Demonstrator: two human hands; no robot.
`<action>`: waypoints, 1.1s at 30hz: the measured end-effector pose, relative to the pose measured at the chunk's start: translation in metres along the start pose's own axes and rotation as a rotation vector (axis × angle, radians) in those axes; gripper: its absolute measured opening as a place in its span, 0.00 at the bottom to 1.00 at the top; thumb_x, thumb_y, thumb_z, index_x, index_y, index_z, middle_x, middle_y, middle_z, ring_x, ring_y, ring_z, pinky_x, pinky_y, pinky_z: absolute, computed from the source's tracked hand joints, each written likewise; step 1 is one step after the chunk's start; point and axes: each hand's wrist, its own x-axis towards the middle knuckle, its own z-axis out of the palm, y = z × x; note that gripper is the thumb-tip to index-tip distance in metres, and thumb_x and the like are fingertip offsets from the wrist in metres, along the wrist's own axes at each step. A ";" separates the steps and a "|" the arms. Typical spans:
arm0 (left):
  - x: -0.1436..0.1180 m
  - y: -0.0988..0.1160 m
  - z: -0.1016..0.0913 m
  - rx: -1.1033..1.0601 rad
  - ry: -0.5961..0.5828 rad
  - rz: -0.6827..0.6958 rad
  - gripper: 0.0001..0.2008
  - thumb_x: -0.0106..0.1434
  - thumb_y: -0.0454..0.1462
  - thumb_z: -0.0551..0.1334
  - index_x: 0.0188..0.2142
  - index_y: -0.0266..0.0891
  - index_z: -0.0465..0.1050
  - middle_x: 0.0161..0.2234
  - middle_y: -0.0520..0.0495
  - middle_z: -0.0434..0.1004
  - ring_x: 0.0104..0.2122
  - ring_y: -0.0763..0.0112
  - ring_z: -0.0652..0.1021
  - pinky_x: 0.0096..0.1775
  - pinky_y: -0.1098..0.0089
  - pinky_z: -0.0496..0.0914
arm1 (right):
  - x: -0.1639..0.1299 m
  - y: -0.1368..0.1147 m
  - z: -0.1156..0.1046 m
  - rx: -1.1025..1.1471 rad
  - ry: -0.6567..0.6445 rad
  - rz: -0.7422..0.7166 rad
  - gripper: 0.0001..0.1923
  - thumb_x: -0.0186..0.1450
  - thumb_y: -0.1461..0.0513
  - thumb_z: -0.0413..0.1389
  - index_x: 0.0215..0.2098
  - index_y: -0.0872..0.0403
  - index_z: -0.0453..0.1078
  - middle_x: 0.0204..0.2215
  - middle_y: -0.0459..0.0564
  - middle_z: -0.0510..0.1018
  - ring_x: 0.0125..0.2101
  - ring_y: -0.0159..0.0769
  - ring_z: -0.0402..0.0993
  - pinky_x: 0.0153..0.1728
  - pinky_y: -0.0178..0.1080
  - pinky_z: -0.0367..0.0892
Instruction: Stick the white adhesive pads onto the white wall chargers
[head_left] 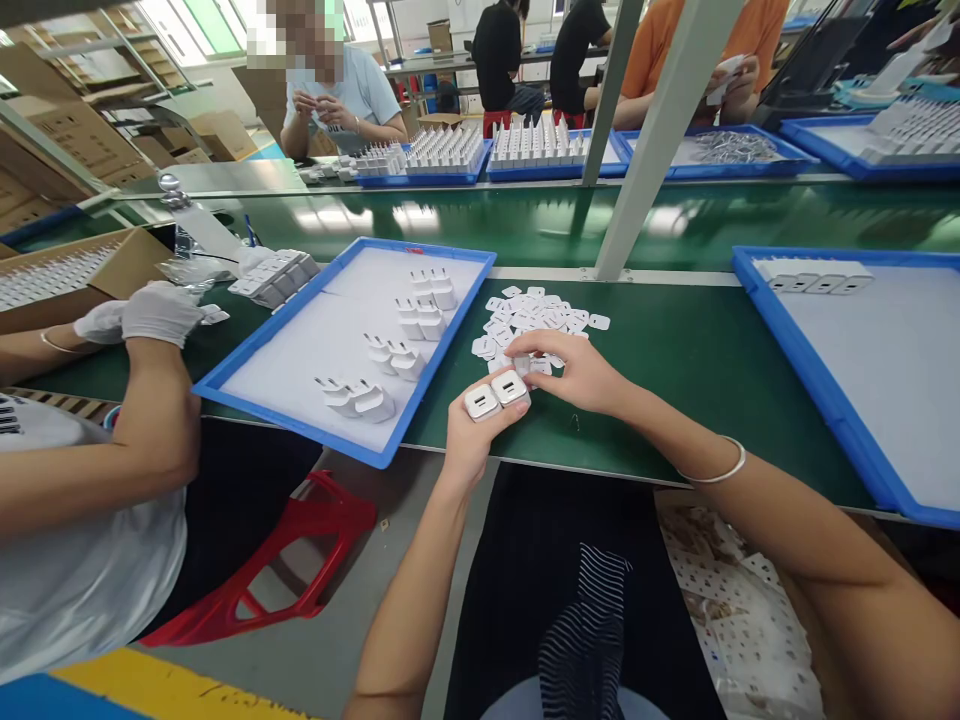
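From my head view, my left hand (471, 435) has its fingers curled around two white blocks (495, 395), held side by side just above the counter (660, 350), slotted ends facing up at me; my palm and fingers hide their lower parts. My right hand (581, 370) pinches a small white piece (523, 363) right beside them, mostly covered by my fingers, so I can't make out its shape. That hand also hides the near part of a pile of white tags (531, 312), whose print is too small to read. On my left, a blue-rimmed tray (289, 350) holds white plugs (430, 322) in four short rows along its right side, pins up. On my right, another blue-rimmed tray (892, 390), cut off by the picture's edge, has a row of white blocks (814, 278) in its far left corner. A cardboard box (142, 268), also cut off, holds rows of white pieces (56, 275) near a neighbour's gloved hands (161, 312).
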 end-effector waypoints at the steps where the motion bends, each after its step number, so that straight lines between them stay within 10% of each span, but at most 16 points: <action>1: 0.000 -0.002 0.000 0.011 0.030 0.013 0.27 0.49 0.35 0.77 0.50 0.42 0.80 0.44 0.46 0.84 0.46 0.63 0.82 0.50 0.68 0.75 | 0.000 -0.002 0.000 0.013 -0.010 0.017 0.15 0.61 0.65 0.59 0.47 0.51 0.77 0.46 0.51 0.82 0.47 0.43 0.78 0.51 0.48 0.72; 14: -0.007 -0.008 0.005 0.223 -0.028 0.185 0.24 0.50 0.37 0.77 0.48 0.41 0.80 0.49 0.41 0.81 0.50 0.52 0.81 0.56 0.55 0.73 | -0.030 -0.024 -0.021 -0.128 0.156 0.329 0.08 0.64 0.61 0.61 0.26 0.53 0.74 0.21 0.45 0.76 0.23 0.32 0.68 0.26 0.37 0.61; 18: -0.007 -0.009 0.006 0.257 -0.025 0.236 0.23 0.51 0.37 0.76 0.48 0.42 0.80 0.50 0.41 0.80 0.53 0.51 0.80 0.58 0.54 0.72 | -0.043 -0.034 -0.027 0.171 0.282 0.459 0.11 0.63 0.57 0.63 0.26 0.53 0.73 0.21 0.45 0.73 0.21 0.30 0.65 0.23 0.35 0.58; 23: -0.008 -0.008 0.009 0.415 -0.003 0.415 0.21 0.53 0.35 0.75 0.48 0.43 0.80 0.50 0.43 0.81 0.54 0.57 0.78 0.59 0.58 0.71 | -0.050 -0.051 -0.001 0.564 0.311 0.558 0.16 0.60 0.52 0.67 0.24 0.54 0.72 0.20 0.44 0.70 0.20 0.27 0.61 0.20 0.33 0.54; 33: -0.007 -0.012 0.009 0.489 -0.017 0.476 0.22 0.52 0.37 0.76 0.48 0.45 0.81 0.50 0.44 0.81 0.54 0.57 0.79 0.58 0.56 0.72 | -0.053 -0.054 0.029 0.524 0.366 0.483 0.17 0.61 0.51 0.65 0.24 0.52 0.71 0.20 0.43 0.69 0.21 0.28 0.60 0.23 0.35 0.57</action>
